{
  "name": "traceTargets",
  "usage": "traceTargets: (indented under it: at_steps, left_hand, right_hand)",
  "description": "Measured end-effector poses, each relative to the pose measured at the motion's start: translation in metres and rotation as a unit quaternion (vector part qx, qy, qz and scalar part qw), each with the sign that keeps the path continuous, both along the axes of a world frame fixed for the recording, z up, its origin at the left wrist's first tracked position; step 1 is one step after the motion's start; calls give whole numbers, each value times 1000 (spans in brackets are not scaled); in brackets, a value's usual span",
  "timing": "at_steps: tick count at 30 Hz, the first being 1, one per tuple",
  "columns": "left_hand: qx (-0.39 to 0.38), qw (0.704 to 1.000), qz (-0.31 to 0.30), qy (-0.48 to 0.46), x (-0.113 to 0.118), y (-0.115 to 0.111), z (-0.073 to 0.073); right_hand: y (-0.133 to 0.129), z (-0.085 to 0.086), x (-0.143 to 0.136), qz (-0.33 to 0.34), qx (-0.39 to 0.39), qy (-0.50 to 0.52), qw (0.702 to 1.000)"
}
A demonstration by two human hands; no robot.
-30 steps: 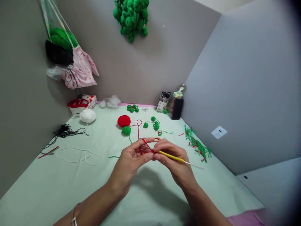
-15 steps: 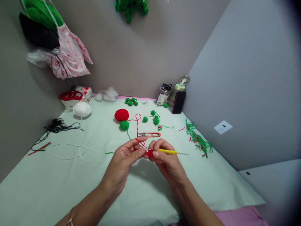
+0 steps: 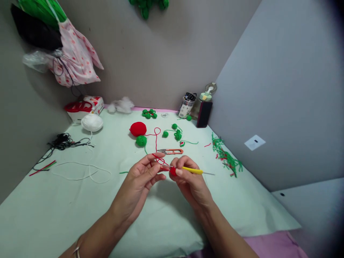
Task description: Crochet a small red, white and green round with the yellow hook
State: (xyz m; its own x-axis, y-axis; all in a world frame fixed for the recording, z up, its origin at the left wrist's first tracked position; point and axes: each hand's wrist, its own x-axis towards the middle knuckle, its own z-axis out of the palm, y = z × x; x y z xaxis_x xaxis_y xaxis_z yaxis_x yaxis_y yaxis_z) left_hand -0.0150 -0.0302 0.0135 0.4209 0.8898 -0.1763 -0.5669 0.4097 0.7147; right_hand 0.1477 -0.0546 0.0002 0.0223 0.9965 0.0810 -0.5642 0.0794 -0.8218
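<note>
- Sitting between the two thumbs, just above the green table cover (image 3: 67,215), the small red crochet piece (image 3: 172,171) is mostly covered; its shape and stitch count cannot be made out.
- The right hand (image 3: 189,181) is closed around the yellow crochet hook (image 3: 192,170); the hook's working tip is hidden behind the fingers.
- The left hand (image 3: 142,179) pinches the red yarn (image 3: 157,143), other fingers loosely curled.
- Risk, as I judge it: the loop could slip off the hook if the pinch loosens, or the strand could snag the orange snips (image 3: 170,152) it crosses.
- The red yarn ball (image 3: 138,128) could roll if tugged.
- The hanging green bundle (image 3: 147,5) is cut off above.
</note>
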Motion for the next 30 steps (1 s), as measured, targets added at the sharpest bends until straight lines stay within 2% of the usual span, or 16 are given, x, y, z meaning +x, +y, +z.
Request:
traceTargets:
  at_steps: [6, 11, 14, 19, 23, 27, 30]
  left_hand:
    - [-38, 999, 9, -37, 1, -4, 7]
    - [70, 997, 14, 31, 3, -19, 8]
    - [93, 993, 26, 64, 5, -27, 6]
    - [57, 996, 37, 55, 6, -33, 5]
    - [25, 998, 41, 43, 5, -37, 7]
    - [11, 999, 31, 28, 1, -39, 8]
    - [8, 999, 36, 21, -2, -38, 9]
  right_hand:
    - [-2, 1, -4, -59, 19, -16, 998]
    - [-11, 8, -12, -91, 42, -35, 994]
    - [-16, 8, -16, -118, 72, -63, 988]
    - [-24, 2, -24, -167, 127, -126, 970]
    - [-31, 2, -29, -201, 139, -173, 954]
    - [-36, 7, -28, -191, 154, -220, 944]
    - [-39, 6, -24, -172, 142, -225, 949]
